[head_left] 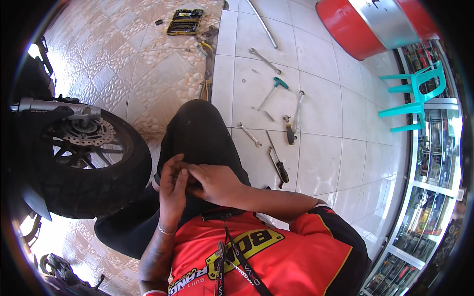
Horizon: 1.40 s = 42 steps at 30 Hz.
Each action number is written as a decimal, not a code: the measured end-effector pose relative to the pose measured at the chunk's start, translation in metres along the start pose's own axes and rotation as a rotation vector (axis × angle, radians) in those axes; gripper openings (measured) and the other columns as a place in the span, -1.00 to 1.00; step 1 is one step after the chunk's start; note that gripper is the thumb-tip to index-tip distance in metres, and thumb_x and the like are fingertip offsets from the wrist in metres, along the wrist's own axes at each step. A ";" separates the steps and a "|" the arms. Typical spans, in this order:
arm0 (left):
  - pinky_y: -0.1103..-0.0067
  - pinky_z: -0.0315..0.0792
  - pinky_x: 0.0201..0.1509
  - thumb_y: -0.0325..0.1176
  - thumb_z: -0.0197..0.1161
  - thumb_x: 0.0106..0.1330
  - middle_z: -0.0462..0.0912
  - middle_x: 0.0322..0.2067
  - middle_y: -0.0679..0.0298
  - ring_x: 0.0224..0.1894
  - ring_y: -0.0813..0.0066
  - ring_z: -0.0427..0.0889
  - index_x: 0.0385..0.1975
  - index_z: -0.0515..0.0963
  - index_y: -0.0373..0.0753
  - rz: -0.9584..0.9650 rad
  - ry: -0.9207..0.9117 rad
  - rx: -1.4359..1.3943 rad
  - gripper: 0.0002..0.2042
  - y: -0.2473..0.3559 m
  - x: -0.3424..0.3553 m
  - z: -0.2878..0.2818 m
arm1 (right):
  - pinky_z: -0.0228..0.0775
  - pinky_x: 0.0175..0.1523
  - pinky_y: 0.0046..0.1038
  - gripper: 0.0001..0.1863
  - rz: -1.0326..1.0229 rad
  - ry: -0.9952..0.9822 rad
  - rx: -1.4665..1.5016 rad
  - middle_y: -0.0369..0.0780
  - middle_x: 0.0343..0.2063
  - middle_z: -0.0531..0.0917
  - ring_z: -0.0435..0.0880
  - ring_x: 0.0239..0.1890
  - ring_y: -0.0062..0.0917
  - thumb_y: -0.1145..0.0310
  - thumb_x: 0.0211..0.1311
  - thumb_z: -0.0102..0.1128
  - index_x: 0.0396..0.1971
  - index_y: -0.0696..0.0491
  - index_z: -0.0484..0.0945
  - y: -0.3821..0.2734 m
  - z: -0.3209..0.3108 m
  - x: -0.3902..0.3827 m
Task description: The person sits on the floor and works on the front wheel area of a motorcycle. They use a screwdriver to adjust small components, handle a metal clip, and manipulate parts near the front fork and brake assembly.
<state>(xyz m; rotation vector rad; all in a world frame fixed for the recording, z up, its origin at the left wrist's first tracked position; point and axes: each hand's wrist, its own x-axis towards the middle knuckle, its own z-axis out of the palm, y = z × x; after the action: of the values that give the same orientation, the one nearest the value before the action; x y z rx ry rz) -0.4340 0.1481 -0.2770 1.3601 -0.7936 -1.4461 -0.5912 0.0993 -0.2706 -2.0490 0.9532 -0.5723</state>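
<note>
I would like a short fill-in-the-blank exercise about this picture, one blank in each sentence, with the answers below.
1. A bracelet circles the person's ____ wrist.
2. The motorcycle wheel is on the person's left, while the plastic chair is on the ____.
3. The tool case on the floor is not closed but ____.
4. The left hand and right hand meet over trousers whose colour is ____.

Answers: left; right; open; black.

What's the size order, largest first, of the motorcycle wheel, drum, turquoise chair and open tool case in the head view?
Motorcycle wheel
Drum, partly cut off
Turquoise chair
Open tool case
</note>
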 end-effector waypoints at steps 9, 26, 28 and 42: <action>0.57 0.38 0.22 -0.49 0.01 0.49 0.45 0.12 0.11 0.12 0.47 0.47 0.38 0.13 -0.30 0.041 -0.007 -0.132 -0.51 0.000 0.000 0.011 | 0.48 -0.39 -0.35 -0.81 -0.108 0.239 -0.048 -0.24 -0.45 0.65 0.66 -0.43 -0.36 0.35 0.12 0.34 -0.26 0.01 0.63 0.028 -0.011 0.016; 0.53 0.52 0.08 -0.52 0.20 0.38 0.41 0.02 0.10 0.00 0.47 0.55 0.47 -0.17 -0.23 0.053 0.000 -0.024 -0.22 0.001 0.001 0.007 | 0.51 -0.19 -0.33 -0.69 0.802 0.401 -0.134 -0.06 -0.38 0.68 0.69 -0.36 -0.33 0.28 0.24 0.19 -0.10 0.14 0.58 0.230 -0.086 -0.046; 0.54 0.52 0.08 -0.52 0.20 0.38 0.41 0.02 0.10 -0.01 0.47 0.55 0.47 -0.15 -0.25 0.054 0.000 -0.016 -0.23 0.001 0.002 0.009 | 0.54 -0.13 -0.44 -0.77 0.650 0.377 0.117 -0.16 -0.28 0.69 0.69 -0.27 -0.48 0.55 0.28 0.01 -0.12 0.16 0.57 0.183 -0.084 -0.037; 0.51 0.57 0.05 -0.40 0.09 0.51 0.64 -0.14 0.19 -0.11 0.50 0.66 0.03 0.49 -0.43 0.092 0.099 0.106 -0.76 0.010 -0.003 -0.006 | 0.54 -0.13 -0.28 -0.80 -0.157 0.010 0.185 -0.16 -0.29 0.58 0.65 -0.21 -0.20 0.48 0.23 0.17 -0.14 0.07 0.51 -0.005 -0.030 0.027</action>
<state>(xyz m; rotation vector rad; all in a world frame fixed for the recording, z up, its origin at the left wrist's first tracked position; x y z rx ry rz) -0.4260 0.1480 -0.2677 1.4442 -0.8667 -1.2715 -0.5921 0.0657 -0.2469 -1.9662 0.7200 -0.7267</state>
